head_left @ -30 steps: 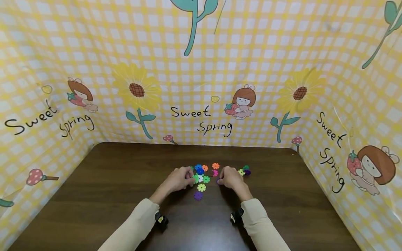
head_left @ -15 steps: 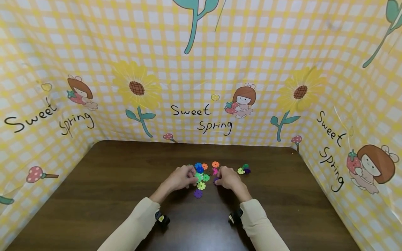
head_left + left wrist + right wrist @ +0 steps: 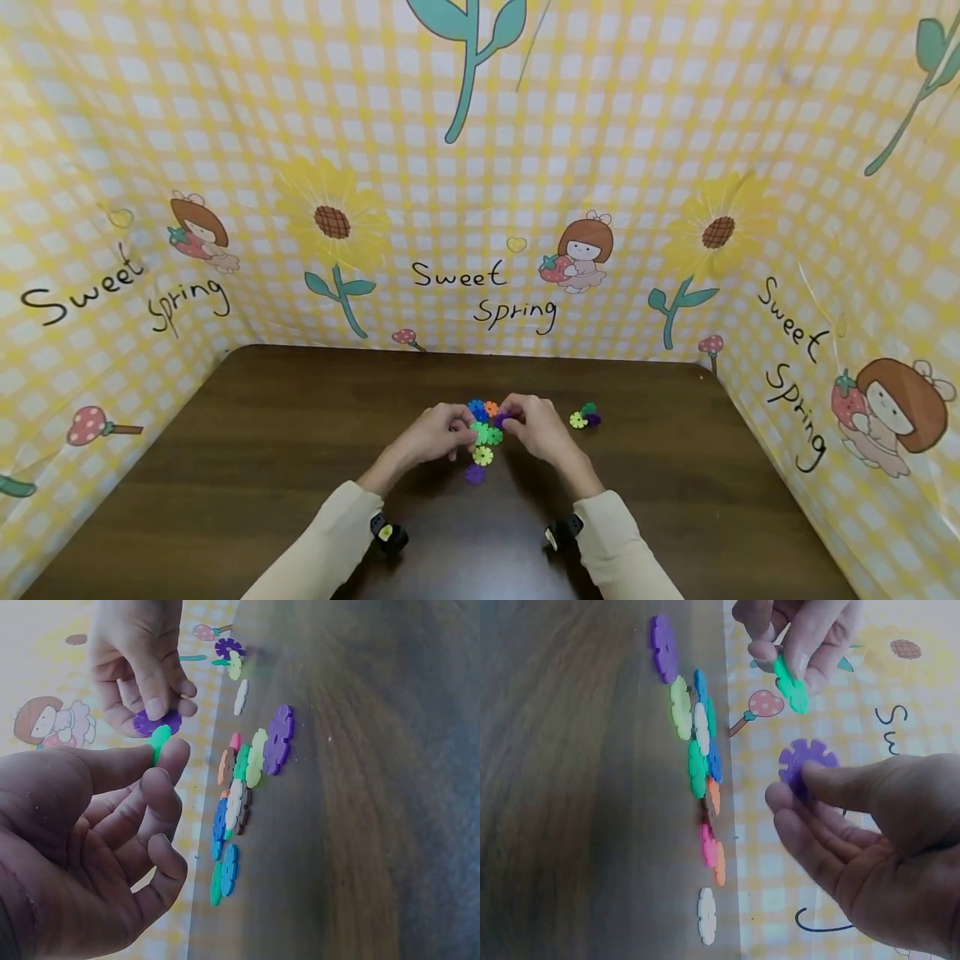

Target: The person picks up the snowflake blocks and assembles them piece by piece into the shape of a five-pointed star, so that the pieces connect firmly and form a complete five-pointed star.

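My left hand (image 3: 435, 432) pinches a bright green notched flower-shaped disc (image 3: 160, 742) between thumb and index finger, the other fingers loosely bent. Opposite it, my right hand (image 3: 536, 425) pinches a purple notched disc (image 3: 810, 757) by its edge. Both discs are held above the table; a gap shows between them in the right wrist view, though they overlap in the left wrist view. Loose discs lie beneath the hands, among them a yellow-green disc (image 3: 483, 456), a second purple disc (image 3: 475, 474), blue discs (image 3: 477, 409) and an orange disc (image 3: 491, 408).
Right of the hands, a small cluster holds a yellow disc (image 3: 577, 420), a dark purple disc (image 3: 594, 421) and a green disc (image 3: 588, 408). The dark wooden table (image 3: 300, 533) is bordered by a yellow checked cloth (image 3: 480, 192) at the back and sides.
My right hand has lifted the purple disc from beside the pile and brought it up and leftward, close to the green one. My left hand has shifted slightly right with the green disc.
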`<action>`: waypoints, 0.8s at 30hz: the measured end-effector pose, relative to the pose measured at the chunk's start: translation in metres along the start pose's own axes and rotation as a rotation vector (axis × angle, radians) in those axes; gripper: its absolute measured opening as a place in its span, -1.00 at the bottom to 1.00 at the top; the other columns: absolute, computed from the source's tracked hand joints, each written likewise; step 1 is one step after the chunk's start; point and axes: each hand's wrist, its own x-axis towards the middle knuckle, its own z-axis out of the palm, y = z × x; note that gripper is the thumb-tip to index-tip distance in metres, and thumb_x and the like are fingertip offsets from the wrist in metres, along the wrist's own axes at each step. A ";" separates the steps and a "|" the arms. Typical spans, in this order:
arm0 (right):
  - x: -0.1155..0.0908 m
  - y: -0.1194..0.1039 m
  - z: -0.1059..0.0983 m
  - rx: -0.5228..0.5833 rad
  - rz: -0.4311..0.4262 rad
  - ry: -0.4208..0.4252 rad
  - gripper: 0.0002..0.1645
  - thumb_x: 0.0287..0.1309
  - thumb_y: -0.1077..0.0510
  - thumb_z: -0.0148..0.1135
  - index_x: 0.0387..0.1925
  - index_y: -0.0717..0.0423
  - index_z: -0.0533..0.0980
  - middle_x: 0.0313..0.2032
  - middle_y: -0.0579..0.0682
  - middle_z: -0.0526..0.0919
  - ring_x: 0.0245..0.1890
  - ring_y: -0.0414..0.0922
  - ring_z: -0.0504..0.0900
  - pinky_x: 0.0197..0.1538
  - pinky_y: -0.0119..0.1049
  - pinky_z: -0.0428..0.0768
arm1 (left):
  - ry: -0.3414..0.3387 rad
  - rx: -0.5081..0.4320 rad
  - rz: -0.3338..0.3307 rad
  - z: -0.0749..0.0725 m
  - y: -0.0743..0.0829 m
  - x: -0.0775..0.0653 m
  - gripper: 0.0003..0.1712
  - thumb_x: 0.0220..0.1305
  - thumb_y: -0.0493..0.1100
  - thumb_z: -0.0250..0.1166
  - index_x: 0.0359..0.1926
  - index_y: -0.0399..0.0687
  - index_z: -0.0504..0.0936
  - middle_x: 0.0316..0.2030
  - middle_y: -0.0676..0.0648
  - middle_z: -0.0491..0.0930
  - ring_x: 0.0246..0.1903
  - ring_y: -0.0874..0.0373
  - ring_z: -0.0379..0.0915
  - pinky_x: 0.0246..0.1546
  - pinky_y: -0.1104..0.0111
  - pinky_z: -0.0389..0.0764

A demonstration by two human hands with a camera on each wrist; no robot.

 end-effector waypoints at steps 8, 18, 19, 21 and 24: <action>-0.002 -0.006 0.000 0.055 -0.058 0.006 -0.87 0.30 0.33 0.27 -0.26 0.05 0.64 -0.36 -0.12 0.68 -0.41 -0.20 0.57 -0.34 -0.36 0.58 | 0.029 -0.092 0.007 0.001 0.001 -0.001 -0.90 0.41 -0.27 0.24 -0.22 -0.26 0.59 -0.42 -0.25 0.70 -0.68 0.18 0.40 -0.48 0.06 0.60; -0.003 -0.008 -0.003 0.121 -0.090 0.040 -0.86 0.31 0.34 0.24 -0.25 0.05 0.64 -0.32 -0.03 0.74 -0.28 0.00 0.73 -0.34 -0.38 0.62 | 0.005 -0.229 -0.011 -0.002 -0.002 0.002 -0.85 0.44 -0.27 0.19 -0.16 -0.34 0.56 -0.35 -0.38 0.68 -0.67 0.22 0.42 -0.49 0.27 0.53; -0.003 -0.008 -0.003 0.132 -0.094 0.041 -0.86 0.32 0.34 0.24 -0.25 0.05 0.65 -0.31 -0.01 0.75 -0.28 0.01 0.74 -0.33 -0.39 0.62 | 0.002 -0.249 -0.016 -0.002 -0.002 0.002 -0.85 0.44 -0.27 0.19 -0.15 -0.34 0.55 -0.34 -0.39 0.67 -0.66 0.22 0.42 -0.50 0.30 0.51; -0.003 -0.008 -0.004 0.153 -0.103 0.041 -0.85 0.32 0.34 0.23 -0.24 0.06 0.64 -0.29 0.04 0.75 -0.27 0.01 0.74 -0.32 -0.38 0.63 | -0.002 -0.275 -0.026 -0.003 -0.003 0.002 -0.85 0.44 -0.27 0.19 -0.15 -0.34 0.56 -0.33 -0.40 0.67 -0.66 0.23 0.43 -0.51 0.36 0.45; -0.004 -0.008 -0.005 0.180 -0.108 0.035 -0.84 0.33 0.36 0.21 -0.23 0.07 0.63 -0.27 0.12 0.75 -0.27 0.07 0.74 -0.33 -0.32 0.66 | -0.007 -0.293 -0.037 -0.004 -0.002 0.001 -0.84 0.44 -0.26 0.19 -0.13 -0.33 0.56 -0.34 -0.38 0.68 -0.66 0.23 0.44 -0.53 0.41 0.40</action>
